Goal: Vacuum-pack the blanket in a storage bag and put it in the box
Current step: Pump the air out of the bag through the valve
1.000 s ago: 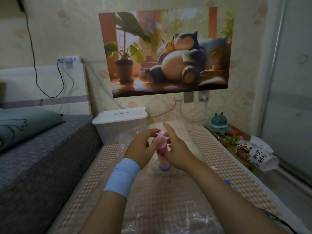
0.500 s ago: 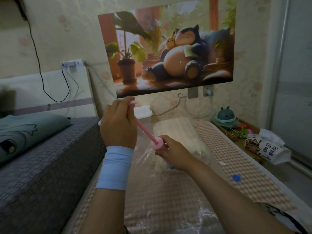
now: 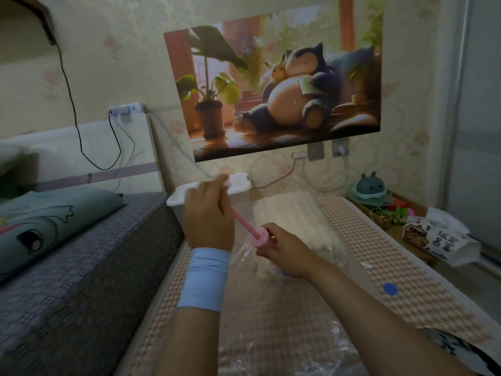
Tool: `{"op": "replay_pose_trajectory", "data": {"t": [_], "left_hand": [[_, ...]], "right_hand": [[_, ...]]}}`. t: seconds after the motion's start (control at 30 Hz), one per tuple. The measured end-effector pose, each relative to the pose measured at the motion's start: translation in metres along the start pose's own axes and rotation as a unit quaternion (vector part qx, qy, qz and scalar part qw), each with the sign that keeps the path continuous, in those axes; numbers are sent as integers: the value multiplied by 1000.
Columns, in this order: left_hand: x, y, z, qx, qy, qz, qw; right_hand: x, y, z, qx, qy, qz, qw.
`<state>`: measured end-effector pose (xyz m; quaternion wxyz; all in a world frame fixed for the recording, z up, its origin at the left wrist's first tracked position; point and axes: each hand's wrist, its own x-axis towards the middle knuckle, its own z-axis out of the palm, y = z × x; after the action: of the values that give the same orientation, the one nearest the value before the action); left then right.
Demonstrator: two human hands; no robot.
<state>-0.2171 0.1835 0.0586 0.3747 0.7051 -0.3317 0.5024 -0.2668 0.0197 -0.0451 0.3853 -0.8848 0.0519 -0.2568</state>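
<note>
Both hands are on the pink hand pump (image 3: pixel 261 237): the right hand (image 3: pixel 284 252) clamps its barrel, the left hand (image 3: pixel 207 215) grips the drawn-out plunger handle. It looks like mid-pumping; the blanket (image 3: pixel 292 221) lies sealed in the clear storage bag (image 3: pixel 271 321) on the checked mat (image 3: pixel 379 256), not yet boxed. The lidded white box (image 3: pixel 238 184) waits behind, beside a grey bed (image 3: pixel 81 267).

Blanket (image 3: pixel 291 221) in the storage bag (image 3: pixel 271 329) on the mat (image 3: pixel 393 267) — box (image 3: pixel 210 189) behind, bed (image 3: pixel 81 256) left.
</note>
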Motion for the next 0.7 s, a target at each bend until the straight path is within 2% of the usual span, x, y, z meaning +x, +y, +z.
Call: {"op": "replay_pose_trajectory", "data": {"t": [0.03, 0.1, 0.13, 0.17, 0.2, 0.23, 0.3, 0.33, 0.4, 0.43, 0.47, 0.53, 0.6, 0.63, 0.67, 0.7], "left_hand": [[-10, 2, 8, -26, -81, -28, 996], [-28, 3, 27, -44, -261, -69, 962], [-31, 4, 33, -16, -322, -64, 945], [-31, 6, 34, 17, -339, -53, 939], [-27, 9, 31, 44, -327, -40, 943], [-21, 12, 24, 59, -279, -20, 958], [-6, 18, 6, 59, -99, 39, 993], [1, 17, -1, 52, -8, 59, 997], [8, 11, -7, 19, 86, 59, 994], [6, 9, -4, 12, 76, 54, 996], [-1, 8, 2, 5, 34, 50, 998], [-21, 7, 18, -31, -143, 8, 989], [-35, 10, 31, -24, -307, -48, 950], [-35, 12, 33, -2, -324, -50, 945], [-32, 13, 30, 19, -307, -35, 951], [-28, 15, 23, 30, -247, -7, 968]], "right_hand": [[0, 0, 1, 0, 1, 0, 1000], [0, 2, 1, 5, 15, -2, 1000], [-1, 3, 1, 6, 19, -3, 1000], [-1, 3, 1, 7, 21, -2, 1000], [-1, 3, -1, 9, 22, -2, 1000], [-1, 4, -2, 9, 23, 0, 1000], [-1, 5, -5, 10, 20, 4, 1000], [-1, 5, -7, 9, 15, 4, 1000], [0, 5, -8, 3, 10, 3, 1000], [0, 5, -7, -2, 8, 5, 1000], [1, 6, -5, -7, 8, 8, 1000], [1, 6, -1, -15, 15, 13, 1000], [1, 6, -1, -16, 22, 13, 1000], [0, 6, -2, -15, 24, 12, 1000], [-1, 5, -5, -13, 24, 9, 1000], [-2, 5, -7, -9, 23, 7, 1000]]}}
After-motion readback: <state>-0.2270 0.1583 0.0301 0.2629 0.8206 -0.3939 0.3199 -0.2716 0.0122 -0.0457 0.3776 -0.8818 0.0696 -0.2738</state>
